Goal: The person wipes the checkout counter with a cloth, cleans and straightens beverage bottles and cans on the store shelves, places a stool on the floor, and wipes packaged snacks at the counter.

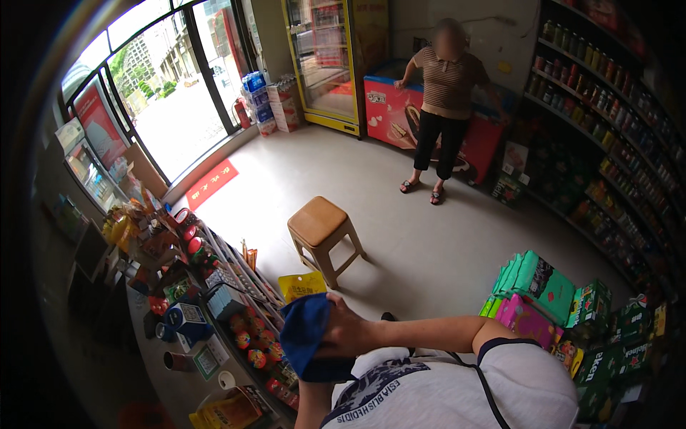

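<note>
A dark blue cloth item (pixel 305 335), which may be a cap, is bunched up in front of my chest. My right hand (pixel 345 327) grips its edge, with the fingers curled over the cloth. Behind and below the cloth my other forearm comes up, but that hand is mostly hidden by the fabric. Just beyond the cloth is a yellow snack pouch (pixel 301 285) at the end of the counter display. Wrapped round candies (pixel 257 358) lie in the rack to the left of the cloth.
A tan plastic stool (pixel 317 222) stands on the floor ahead. Another person (pixel 447 86) leans against a red chest freezer (pixel 388 107). The cluttered shop counter (pixel 161 370) runs along the left. Packaged goods (pixel 546 289) and green beer cartons are stacked at the right, below drink shelves.
</note>
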Action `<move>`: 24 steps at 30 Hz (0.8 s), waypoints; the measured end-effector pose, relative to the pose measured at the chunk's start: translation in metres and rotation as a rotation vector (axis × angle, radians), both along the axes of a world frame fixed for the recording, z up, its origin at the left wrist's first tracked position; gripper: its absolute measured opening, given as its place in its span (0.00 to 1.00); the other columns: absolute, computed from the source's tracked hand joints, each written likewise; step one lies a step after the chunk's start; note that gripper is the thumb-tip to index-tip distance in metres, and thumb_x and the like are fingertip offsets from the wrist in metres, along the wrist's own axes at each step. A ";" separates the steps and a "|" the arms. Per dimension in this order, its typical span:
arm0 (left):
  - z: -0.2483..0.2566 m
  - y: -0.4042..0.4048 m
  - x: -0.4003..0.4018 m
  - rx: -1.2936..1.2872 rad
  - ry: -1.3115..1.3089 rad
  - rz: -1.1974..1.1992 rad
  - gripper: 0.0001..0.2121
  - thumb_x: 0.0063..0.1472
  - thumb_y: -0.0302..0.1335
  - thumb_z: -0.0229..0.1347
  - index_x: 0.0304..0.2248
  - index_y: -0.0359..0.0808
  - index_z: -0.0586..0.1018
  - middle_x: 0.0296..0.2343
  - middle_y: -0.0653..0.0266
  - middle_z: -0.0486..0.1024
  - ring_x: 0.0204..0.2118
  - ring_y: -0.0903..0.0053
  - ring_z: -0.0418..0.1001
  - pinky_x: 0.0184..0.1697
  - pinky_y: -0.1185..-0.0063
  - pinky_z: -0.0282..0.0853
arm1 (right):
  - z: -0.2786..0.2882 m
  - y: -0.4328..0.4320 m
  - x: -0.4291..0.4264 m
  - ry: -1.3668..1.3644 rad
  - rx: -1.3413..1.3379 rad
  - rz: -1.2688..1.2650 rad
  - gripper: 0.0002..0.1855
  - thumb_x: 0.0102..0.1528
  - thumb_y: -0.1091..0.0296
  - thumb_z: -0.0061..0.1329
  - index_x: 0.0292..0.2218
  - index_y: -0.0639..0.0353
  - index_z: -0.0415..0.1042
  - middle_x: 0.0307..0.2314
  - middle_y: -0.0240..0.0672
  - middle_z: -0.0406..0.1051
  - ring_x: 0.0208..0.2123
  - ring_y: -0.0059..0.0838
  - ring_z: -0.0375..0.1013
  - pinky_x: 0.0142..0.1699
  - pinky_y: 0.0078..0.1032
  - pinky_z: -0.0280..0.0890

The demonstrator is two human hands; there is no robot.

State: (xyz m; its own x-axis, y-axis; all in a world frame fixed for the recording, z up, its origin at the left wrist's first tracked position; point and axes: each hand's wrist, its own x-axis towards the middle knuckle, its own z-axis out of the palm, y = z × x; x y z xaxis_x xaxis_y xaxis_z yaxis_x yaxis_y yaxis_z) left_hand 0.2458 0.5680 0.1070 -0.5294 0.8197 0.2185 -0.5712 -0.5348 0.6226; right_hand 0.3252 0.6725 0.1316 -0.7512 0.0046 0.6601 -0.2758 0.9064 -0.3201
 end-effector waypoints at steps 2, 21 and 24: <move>0.025 -0.012 0.016 -0.030 -0.209 -0.040 0.25 0.61 0.43 0.41 0.53 0.35 0.61 0.50 0.58 0.64 0.51 0.67 0.63 0.54 0.71 0.59 | 0.005 0.008 -0.007 0.053 0.009 -0.129 0.23 0.50 0.51 0.47 0.46 0.51 0.68 0.45 0.39 0.65 0.50 0.39 0.60 0.53 0.40 0.48; -0.001 -0.070 -0.013 -0.007 -0.483 0.367 0.23 0.62 0.35 0.40 0.55 0.38 0.58 0.49 0.63 0.65 0.48 0.68 0.67 0.54 0.73 0.59 | 0.015 -0.053 -0.007 -0.154 -0.233 0.523 0.17 0.46 0.68 0.52 0.39 0.62 0.70 0.37 0.50 0.69 0.41 0.50 0.68 0.48 0.37 0.62; 0.025 -0.084 0.007 -0.302 -0.110 0.807 0.26 0.59 0.35 0.40 0.56 0.41 0.54 0.52 0.58 0.58 0.50 0.68 0.64 0.55 0.72 0.56 | 0.038 -0.050 -0.012 -0.412 -0.451 0.817 0.16 0.43 0.78 0.49 0.37 0.59 0.72 0.35 0.45 0.70 0.38 0.48 0.70 0.46 0.33 0.63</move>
State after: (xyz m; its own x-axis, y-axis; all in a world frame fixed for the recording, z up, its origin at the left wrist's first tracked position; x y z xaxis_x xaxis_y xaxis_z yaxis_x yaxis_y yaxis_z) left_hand 0.2528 0.4844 0.1316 -0.9793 0.1994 -0.0347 -0.1541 -0.6230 0.7669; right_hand 0.3129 0.6228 0.1701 -0.8045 -0.4267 0.4131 -0.5470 0.2617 -0.7952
